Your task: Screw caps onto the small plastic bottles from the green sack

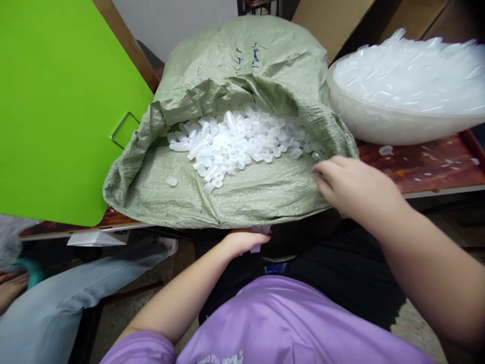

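A green woven sack [242, 205] lies with its mouth turned toward me. Inside it sits a heap of small translucent white plastic caps [235, 141], with one loose cap [172, 180] to the left. At the sack's right edge is my right hand [352, 184], its fingers drawn together and slightly blurred. A small clear, dark-edged piece [317, 156] shows right at these fingertips; whether it is gripped I cannot tell. Below the sack's front edge, my left hand [246, 241] is closed around a pale lilac object [256, 247], mostly hidden by the hand and the sack.
To the right stands a big translucent bowl [379, 124] heaped with white plastic pieces. Scraps lie on the reddish table [428, 167] before it. A bright green board [68, 111] with a wire handle stands left. Cardboard [329, 23] is behind. Another person's jeans-clad leg [76, 288] is lower left.
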A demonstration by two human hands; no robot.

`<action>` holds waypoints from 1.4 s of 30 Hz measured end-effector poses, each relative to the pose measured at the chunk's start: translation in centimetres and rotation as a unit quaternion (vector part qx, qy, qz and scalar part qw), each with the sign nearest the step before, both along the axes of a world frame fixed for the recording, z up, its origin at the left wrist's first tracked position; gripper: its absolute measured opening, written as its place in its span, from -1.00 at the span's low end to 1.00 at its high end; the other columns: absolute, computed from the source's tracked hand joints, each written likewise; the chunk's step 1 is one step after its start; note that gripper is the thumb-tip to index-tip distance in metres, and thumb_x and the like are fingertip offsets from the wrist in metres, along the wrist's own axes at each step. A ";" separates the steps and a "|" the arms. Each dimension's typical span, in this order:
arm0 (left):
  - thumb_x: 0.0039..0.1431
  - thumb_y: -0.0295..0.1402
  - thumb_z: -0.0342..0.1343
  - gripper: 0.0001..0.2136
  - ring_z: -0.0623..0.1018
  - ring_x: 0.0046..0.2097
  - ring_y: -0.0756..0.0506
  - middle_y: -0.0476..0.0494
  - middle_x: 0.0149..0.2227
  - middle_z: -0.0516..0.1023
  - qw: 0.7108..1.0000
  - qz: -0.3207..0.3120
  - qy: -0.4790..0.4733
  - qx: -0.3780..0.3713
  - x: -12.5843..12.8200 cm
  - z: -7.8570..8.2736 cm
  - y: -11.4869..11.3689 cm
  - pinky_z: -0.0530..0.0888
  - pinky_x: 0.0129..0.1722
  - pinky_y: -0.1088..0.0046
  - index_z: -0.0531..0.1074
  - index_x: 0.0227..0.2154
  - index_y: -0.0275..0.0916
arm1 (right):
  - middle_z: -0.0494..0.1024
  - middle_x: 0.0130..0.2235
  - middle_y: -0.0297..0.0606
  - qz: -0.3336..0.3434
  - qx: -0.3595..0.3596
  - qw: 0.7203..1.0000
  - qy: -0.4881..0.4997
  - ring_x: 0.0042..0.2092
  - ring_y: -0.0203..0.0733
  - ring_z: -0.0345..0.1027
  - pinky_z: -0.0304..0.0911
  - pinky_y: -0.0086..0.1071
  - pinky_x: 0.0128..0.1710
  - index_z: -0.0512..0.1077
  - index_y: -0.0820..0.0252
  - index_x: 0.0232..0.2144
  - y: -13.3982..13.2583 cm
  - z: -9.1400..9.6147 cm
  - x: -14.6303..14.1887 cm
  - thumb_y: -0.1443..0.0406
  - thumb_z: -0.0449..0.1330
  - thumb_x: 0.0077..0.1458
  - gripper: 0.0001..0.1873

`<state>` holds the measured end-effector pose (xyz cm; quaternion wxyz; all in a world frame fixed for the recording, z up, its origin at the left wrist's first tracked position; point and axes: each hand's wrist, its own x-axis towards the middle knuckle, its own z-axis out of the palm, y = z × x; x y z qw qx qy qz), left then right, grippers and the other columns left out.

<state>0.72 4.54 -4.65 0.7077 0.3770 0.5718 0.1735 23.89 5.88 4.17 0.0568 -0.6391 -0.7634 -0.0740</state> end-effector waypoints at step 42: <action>-0.06 -0.40 0.16 -0.89 0.30 -0.70 0.07 0.08 -0.71 0.30 0.930 0.312 -0.118 -0.156 1.8 -1.7 -3.4 0.18 -0.74 0.58 0.34 -0.53 -0.29 | 0.50 -0.18 -0.08 0.114 -0.077 0.940 0.313 -0.14 -0.07 0.39 0.32 -0.24 -0.17 0.42 0.17 -0.19 -7.9 -11.7 -5.9 0.06 0.03 0.13 -0.64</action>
